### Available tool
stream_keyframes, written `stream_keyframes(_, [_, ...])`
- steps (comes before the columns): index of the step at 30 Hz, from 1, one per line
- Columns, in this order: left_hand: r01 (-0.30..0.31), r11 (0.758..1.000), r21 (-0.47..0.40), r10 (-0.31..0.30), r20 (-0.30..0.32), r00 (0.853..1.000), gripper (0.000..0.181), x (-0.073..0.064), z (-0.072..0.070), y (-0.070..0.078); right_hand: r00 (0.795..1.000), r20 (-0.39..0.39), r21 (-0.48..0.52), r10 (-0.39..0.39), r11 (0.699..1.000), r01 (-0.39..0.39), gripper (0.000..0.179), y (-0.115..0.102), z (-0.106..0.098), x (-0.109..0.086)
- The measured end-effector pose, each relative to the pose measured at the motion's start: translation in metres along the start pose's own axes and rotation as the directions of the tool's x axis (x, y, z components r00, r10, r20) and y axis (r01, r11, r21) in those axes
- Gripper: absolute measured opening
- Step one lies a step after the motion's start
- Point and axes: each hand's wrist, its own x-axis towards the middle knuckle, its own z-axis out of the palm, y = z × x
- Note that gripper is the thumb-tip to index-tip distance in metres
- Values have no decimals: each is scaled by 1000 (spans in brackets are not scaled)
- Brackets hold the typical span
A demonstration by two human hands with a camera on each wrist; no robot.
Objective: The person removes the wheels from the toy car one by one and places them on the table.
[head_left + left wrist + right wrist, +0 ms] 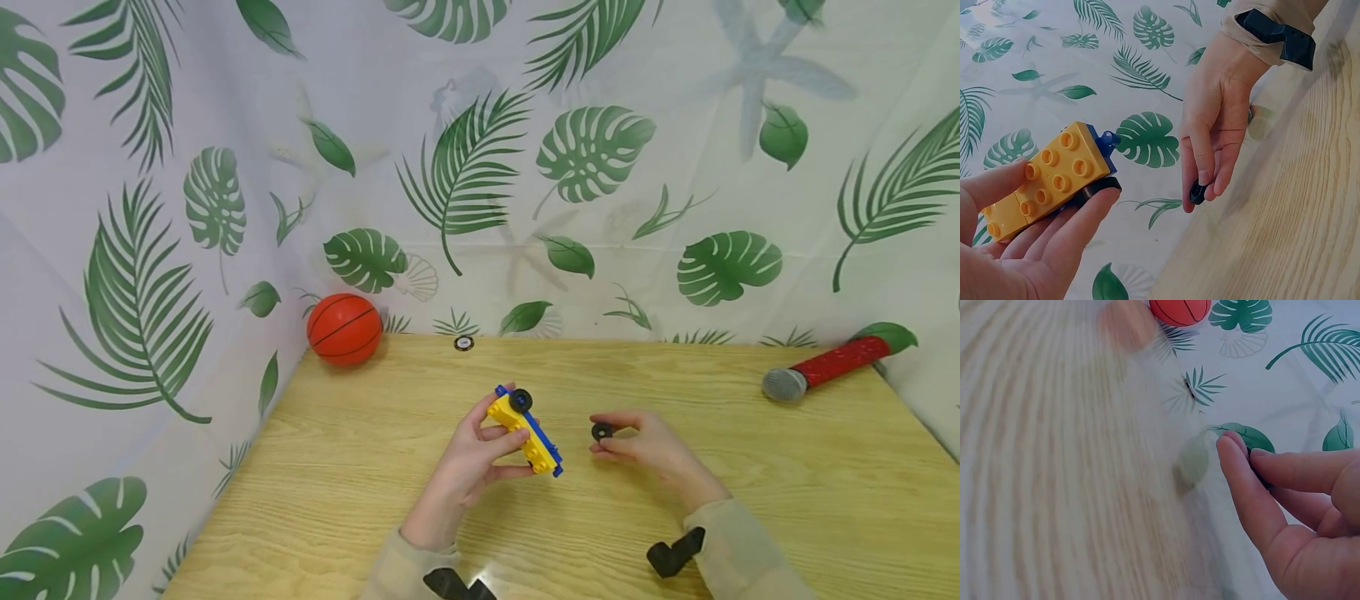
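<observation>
In the head view my left hand (pixel 467 467) grips a toy car (pixel 536 450) of yellow studded blocks on a blue base. A black wheel (pixel 517 399) sits on its upper end, and a blue peg (pixel 1109 139) sticks out in the left wrist view. Off to the right, my right hand (pixel 656 454) pinches a small black wheel (pixel 1197 194) between thumb and fingers. That wheel is held apart from the car, above the table. In the right wrist view the fingers cover most of it.
A wooden table (pixel 330 500) lies under both hands. At its back left corner stands a red ball (pixel 344 329) with black lines. A small black-and-white disc (pixel 463 342) lies by the back edge, and a red microphone (pixel 832 364) lies at the right. Leaf-printed cloth surrounds the table.
</observation>
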Motion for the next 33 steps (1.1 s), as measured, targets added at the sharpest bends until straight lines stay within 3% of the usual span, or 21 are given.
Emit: stream_keyframes(33, [4,1000,20,-4,-4,1000,62,3,-4,-1,996,11,96,93,991,-94,49,13,-1,15])
